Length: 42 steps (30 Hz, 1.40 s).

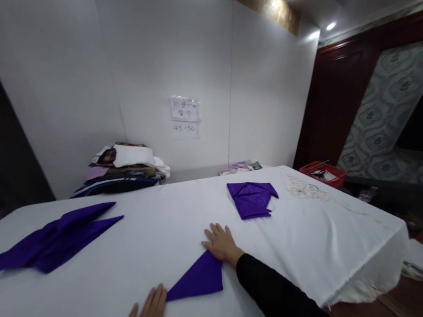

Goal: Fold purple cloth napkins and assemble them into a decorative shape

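A purple cloth napkin (199,279), folded into a flat triangle-like shape, lies on the white-covered table (133,258) between my hands. My right hand (220,243) rests flat over its upper corner, fingers spread. At the lower left corner, my left hand (151,315) lies with its fingers stretched out and thumb apart, its fingertips touching or just beside the cloth. Another folded purple napkin (251,199) sits farther back. On the left is a third purple napkin (52,238), folded with two long points.
A stack of folded clothes (126,169) stands at the table's back left edge, with more cloth (237,169) farther along. A red basket (324,174) is beyond the far right corner. The tablecloth (373,272) hangs over the right side. A white wall (163,56) with paper signs rises behind.
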### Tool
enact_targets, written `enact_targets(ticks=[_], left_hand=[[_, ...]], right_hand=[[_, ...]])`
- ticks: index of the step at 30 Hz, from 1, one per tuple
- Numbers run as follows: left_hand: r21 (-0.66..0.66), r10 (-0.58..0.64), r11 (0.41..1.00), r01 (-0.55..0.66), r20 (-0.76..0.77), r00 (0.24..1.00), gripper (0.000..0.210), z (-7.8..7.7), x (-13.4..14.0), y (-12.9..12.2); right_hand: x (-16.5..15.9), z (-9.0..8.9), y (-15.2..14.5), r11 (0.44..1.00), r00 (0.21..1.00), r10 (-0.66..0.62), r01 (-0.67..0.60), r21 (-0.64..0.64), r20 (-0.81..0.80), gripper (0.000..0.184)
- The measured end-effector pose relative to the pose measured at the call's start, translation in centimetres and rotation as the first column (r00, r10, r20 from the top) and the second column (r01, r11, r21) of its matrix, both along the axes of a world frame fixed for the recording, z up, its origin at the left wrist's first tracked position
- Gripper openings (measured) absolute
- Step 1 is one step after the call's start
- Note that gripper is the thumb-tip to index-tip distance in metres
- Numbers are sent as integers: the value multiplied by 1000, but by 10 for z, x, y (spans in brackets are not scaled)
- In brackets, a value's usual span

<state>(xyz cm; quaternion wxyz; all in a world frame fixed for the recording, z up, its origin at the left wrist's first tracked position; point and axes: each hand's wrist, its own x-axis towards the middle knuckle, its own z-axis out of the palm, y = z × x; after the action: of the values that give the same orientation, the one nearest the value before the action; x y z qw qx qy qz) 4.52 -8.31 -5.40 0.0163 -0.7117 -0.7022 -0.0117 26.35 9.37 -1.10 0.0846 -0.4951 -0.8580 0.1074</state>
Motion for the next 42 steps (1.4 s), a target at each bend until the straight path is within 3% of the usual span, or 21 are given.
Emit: enact_targets(ticks=[6, 8, 10, 12, 15, 20, 26, 34, 38, 42], left_hand=[[-116, 215, 972, -205, 84, 973, 72, 47, 3, -18], [-87, 179, 982, -169, 125, 976, 73, 56, 20, -12], [-23, 46, 999, -43, 166, 985, 73, 60, 45, -1], [51, -108, 994, 99, 197, 974, 76, 59, 70, 13], [65, -210, 977, 201, 194, 958, 80, 52, 96, 31], [50, -235, 972, 230, 178, 956, 87, 37, 100, 36], [28, -235, 972, 234, 183, 955, 90, 37, 97, 34], [6, -226, 973, 229, 194, 955, 90, 37, 96, 37], [1, -242, 969, 247, 201, 949, 78, 34, 93, 41], [5, -269, 962, 272, 175, 947, 66, 36, 74, 52]], right_hand=[[2, -3, 1, 999, 996, -24, 27, -32, 82, 60], [3, -7, 3, 999, 996, -17, 20, -41, 85, 60], [4, -9, 3, 999, 996, -14, 17, -38, 92, 59], [5, -10, 3, 999, 995, -12, 15, -30, 101, 58], [6, -10, 2, 1000, 993, -13, 16, -20, 116, 58], [5, -13, 6, 999, 992, -29, 34, -32, 122, 58], [10, -13, 19, 989, 987, -135, 140, -52, 92, 58], [33, 11, 28, 985, 985, -166, 164, -51, -44, 53], [35, 12, 1, 997, 989, -75, 75, -4, -131, 55], [29, 3, -30, 982, 958, 187, -187, 21, -216, 53]])
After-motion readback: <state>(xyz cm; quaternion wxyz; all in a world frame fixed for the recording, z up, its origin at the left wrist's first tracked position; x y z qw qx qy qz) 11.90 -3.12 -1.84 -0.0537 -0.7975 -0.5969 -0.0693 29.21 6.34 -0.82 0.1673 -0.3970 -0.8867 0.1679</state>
